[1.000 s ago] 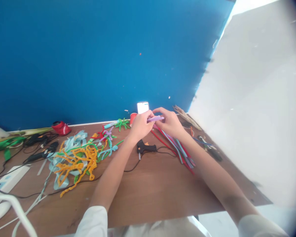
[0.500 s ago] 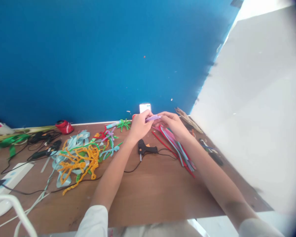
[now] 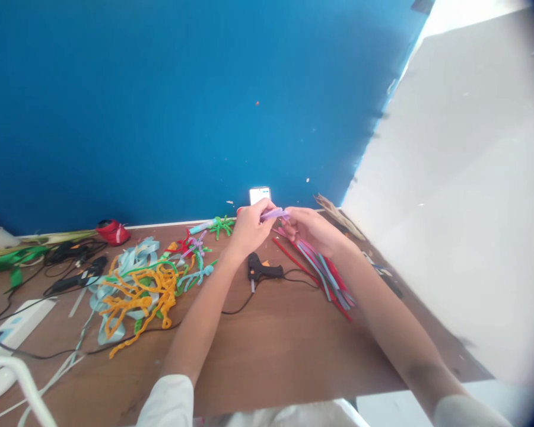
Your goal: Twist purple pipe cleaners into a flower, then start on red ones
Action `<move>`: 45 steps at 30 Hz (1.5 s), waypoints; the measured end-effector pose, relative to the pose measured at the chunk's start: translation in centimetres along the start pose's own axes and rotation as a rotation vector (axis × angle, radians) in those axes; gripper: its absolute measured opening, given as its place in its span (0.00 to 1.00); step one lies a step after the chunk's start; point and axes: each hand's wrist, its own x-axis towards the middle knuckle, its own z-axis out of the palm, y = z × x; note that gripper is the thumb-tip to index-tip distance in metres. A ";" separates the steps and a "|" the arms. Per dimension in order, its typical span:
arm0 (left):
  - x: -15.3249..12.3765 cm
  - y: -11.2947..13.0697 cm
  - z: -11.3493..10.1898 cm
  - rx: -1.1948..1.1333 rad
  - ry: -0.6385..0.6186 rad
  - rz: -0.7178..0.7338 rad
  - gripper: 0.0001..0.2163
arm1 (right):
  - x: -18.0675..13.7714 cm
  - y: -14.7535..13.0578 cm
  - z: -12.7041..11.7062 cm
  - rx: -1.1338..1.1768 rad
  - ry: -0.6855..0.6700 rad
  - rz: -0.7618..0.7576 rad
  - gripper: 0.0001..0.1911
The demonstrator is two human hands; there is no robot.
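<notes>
Light purple pipe cleaners are pinched in my left hand, their ends pointing right. Close beside it, my right hand has its fingers curled at the right end of the purple piece; its grip there is partly hidden. Under my right wrist lies a bundle of red, pink, blue and purple pipe cleaners. A black glue gun rests on the table between my forearms, its cord running off both ways. A lit phone leans on the wall behind my left hand.
Twisted orange pipe cleaners lie over a pale blue ribbon at the left. A green pipe-cleaner shape is near the wall. Farther left are a white power strip and a red roll. Dried husks lie back right.
My right hand has turned slightly, its fingers curling beside the purple pipe cleaners. My left hand keeps its pinch. The view has shifted a little.
</notes>
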 end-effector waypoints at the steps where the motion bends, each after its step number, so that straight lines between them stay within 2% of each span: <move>1: 0.0 0.0 -0.1 0.006 -0.002 -0.003 0.06 | 0.0 0.0 0.0 0.017 -0.022 0.006 0.17; 8: -0.1 0.7 -0.4 0.051 0.010 -0.017 0.04 | -0.3 -0.5 0.4 0.130 -0.055 0.032 0.18; 14: -0.3 1.5 -0.6 0.001 0.022 -0.011 0.06 | -0.3 -0.6 0.2 0.301 -0.183 0.130 0.16; 19: -0.2 1.9 -1.3 0.005 -0.047 0.012 0.06 | -0.5 -0.6 0.5 0.344 -0.208 0.118 0.12; 25: -0.3 2.3 -2.4 -0.061 -0.159 -0.033 0.08 | -0.9 -0.8 1.2 0.316 -0.239 0.102 0.18; 28: -0.5 2.6 -2.6 -0.105 -0.176 -0.051 0.10 | -1.0 -0.8 1.4 0.324 -0.255 0.076 0.18; 39: -0.4 2.2 -2.9 -0.094 -0.046 -0.071 0.12 | -0.9 -0.5 1.4 0.148 -0.126 -0.094 0.15; 45: -0.3 2.0 -2.2 -0.115 -0.042 -0.068 0.13 | -0.7 -0.2 1.4 -0.072 0.107 -0.317 0.15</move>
